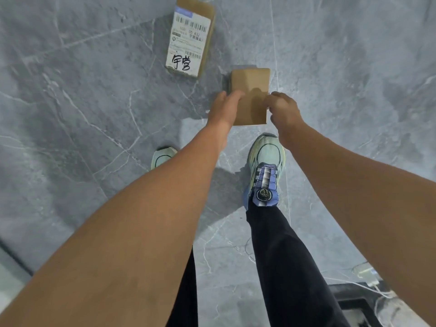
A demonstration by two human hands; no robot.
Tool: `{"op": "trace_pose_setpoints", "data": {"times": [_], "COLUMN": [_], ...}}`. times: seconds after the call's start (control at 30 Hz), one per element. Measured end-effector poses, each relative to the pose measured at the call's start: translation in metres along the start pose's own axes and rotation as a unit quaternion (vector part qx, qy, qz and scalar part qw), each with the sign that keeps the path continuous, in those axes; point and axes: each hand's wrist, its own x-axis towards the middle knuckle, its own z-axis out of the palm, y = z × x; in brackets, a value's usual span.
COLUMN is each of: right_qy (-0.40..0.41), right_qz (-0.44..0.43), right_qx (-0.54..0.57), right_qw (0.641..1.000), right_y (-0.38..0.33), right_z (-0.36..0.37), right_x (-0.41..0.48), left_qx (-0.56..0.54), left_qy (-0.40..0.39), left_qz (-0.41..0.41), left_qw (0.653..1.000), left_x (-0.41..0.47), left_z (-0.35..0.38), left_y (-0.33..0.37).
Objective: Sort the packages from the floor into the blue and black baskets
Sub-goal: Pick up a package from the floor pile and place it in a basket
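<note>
- left shoe (162, 156): only its pale green toe shows, nearer the body than the left hand and off to its left; the rest is hidden behind the forearm
- left hand (224, 107): holds the left edge of the plain package, fingers laid over its top face; the thumb is hidden
- labelled package (191, 36): a brown box lying on the grey marbled floor (82, 90), beyond the left hand and well apart from both hands; a white shipping label with barcodes and black handwriting covers most of its top
- plain package (251, 95): brown cardboard with no label showing, caught between the two hands, one at either side edge; I cannot tell whether it rests on the floor or is just off it
- right hand (285, 112): fingers curled, pinching the right edge of the plain package
- right shoe (265, 171): green and purple, just nearer the body than the right hand, below a dark trouser leg (283, 256)
- white cable (365, 273): on the floor beside the right forearm, far back from the hands
</note>
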Motion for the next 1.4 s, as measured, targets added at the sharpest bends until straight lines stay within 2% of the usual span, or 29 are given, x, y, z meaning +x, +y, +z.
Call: {"op": "trace_pose_setpoints", "data": {"times": [0.2, 0.37, 0.53, 0.67, 1.0, 1.2, 1.4], "right_qy": [-0.026, -0.028, -0.046, -0.065, -0.135, -0.179, -0.237], "right_qz": [-0.034, -0.063, -0.126, -0.178, -0.323, -0.385, -0.425], "right_qx": [0.031, 0.026, -0.011, -0.030, -0.073, -0.120, -0.161], "right_qw": [0.999, 0.997, 0.991, 0.981, 0.934, 0.898, 0.859], "right_y": [-0.007, -0.033, -0.080, -0.125, -0.235, -0.249, -0.210], "right_z": [0.007, -0.006, -0.021, -0.037, -0.040, -0.005, 0.064], "right_x": [-0.019, -0.074, -0.160, -0.244, -0.490, -0.616, -0.731], "left_qx": [-0.055, -0.090, -0.139, -0.169, -0.242, -0.271, -0.309], "left_qy": [-0.017, -0.013, 0.009, 0.013, 0.052, 0.078, 0.142], "left_qz": [0.020, 0.038, 0.073, 0.136, 0.259, 0.316, 0.353], "left_qw": [0.998, 0.995, 0.988, 0.976, 0.934, 0.906, 0.872], "left_x": [-0.004, -0.060, -0.154, -0.245, -0.489, -0.603, -0.706], "left_z": [0.004, -0.006, -0.026, -0.044, -0.116, -0.173, -0.247], "left_y": [0.000, 0.016, 0.054, 0.092, 0.164, 0.140, 0.067]}}
